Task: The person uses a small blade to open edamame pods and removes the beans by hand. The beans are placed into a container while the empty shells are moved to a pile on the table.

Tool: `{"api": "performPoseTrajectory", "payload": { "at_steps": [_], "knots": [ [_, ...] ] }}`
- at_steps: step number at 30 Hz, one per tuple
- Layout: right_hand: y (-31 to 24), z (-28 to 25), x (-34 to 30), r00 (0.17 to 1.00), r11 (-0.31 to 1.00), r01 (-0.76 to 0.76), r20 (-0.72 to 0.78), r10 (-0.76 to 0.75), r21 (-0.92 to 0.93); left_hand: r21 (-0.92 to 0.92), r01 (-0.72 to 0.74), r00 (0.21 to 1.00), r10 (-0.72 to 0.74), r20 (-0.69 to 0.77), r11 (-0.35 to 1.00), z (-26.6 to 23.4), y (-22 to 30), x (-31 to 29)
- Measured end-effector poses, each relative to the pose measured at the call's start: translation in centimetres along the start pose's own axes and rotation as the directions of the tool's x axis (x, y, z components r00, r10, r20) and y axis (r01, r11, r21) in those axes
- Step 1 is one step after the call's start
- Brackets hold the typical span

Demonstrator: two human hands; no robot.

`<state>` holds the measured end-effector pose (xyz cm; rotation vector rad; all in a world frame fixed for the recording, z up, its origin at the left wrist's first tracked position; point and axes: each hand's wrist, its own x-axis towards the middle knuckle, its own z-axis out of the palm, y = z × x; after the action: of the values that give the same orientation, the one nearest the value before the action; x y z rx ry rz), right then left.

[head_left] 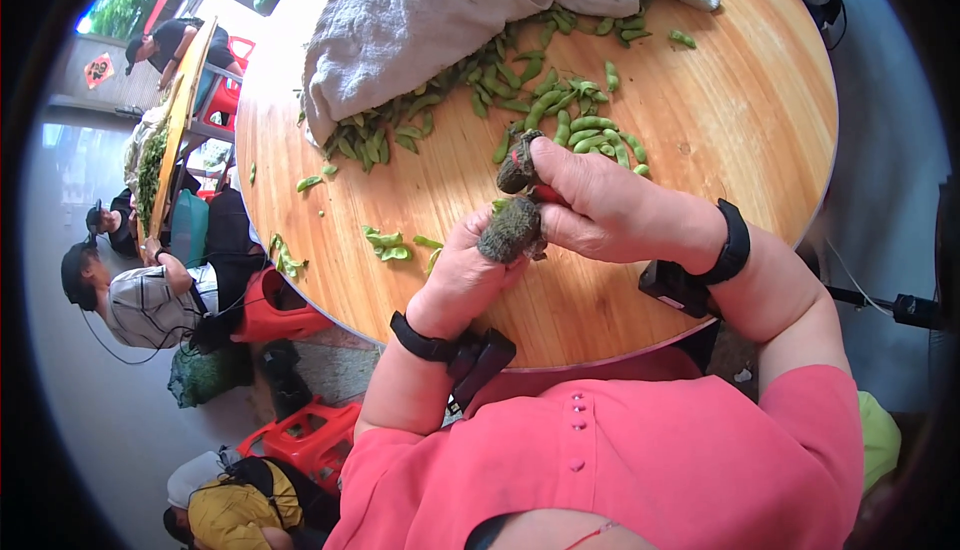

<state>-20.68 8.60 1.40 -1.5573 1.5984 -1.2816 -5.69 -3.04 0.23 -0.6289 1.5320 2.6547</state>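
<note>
My left hand (462, 275) and my right hand (610, 212) meet above the near part of a round wooden table (720, 120). Both thumbs wear dirty grey-green fabric covers. The fingers pinch together on a green bean pod (497, 206). Only a small bit of the pod shows, and a small red piece (546, 193) peeks out under my right thumb. Each wrist carries a black band with a small black device. A heap of green pods (585, 135) lies just beyond my right hand.
A grey cloth (420, 10) covers more pods (440, 95) at the far side. Loose pods (388, 245) lie left of my hands. Other people sit at the left by a second table (175, 120), among red stools (300, 440).
</note>
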Motion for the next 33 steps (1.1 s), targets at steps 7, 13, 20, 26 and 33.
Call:
{"api": "performPoseTrajectory", "payload": {
  "at_steps": [7, 13, 20, 26, 33],
  "knots": [
    [-1.2, 0.8, 0.1, 0.993, 0.995, -0.096, -0.064, 0.095, -0.005, 0.496, -0.300, 0.944, 0.327, 0.035, 0.815, -0.4, -0.7, -0.2],
    [0.7, 1.9, 1.2, 0.964, 0.966, -0.006, -0.257, -0.063, -0.259, -0.351, 0.002, 0.996, -0.033, -0.080, 0.936, -2.5, 1.3, -3.0],
    [1.0, 0.4, 2.7, 0.982, 0.866, -0.123, -0.187, 0.034, -0.486, -0.466, -0.121, 0.992, 0.092, -0.084, 0.876, -2.0, 1.7, -5.0],
    [-0.5, 1.7, 2.7, 0.983, 0.690, 0.112, 0.181, 0.028, -0.715, -0.408, -0.075, 0.996, 0.045, -0.083, 0.910, -1.7, 1.3, -3.6],
    [2.4, -1.0, 2.5, 0.990, 0.998, 0.016, -0.142, -0.024, -0.060, -0.152, -0.193, 0.978, 0.177, -0.112, 0.970, 0.1, 1.3, -0.5]
  ]
}}
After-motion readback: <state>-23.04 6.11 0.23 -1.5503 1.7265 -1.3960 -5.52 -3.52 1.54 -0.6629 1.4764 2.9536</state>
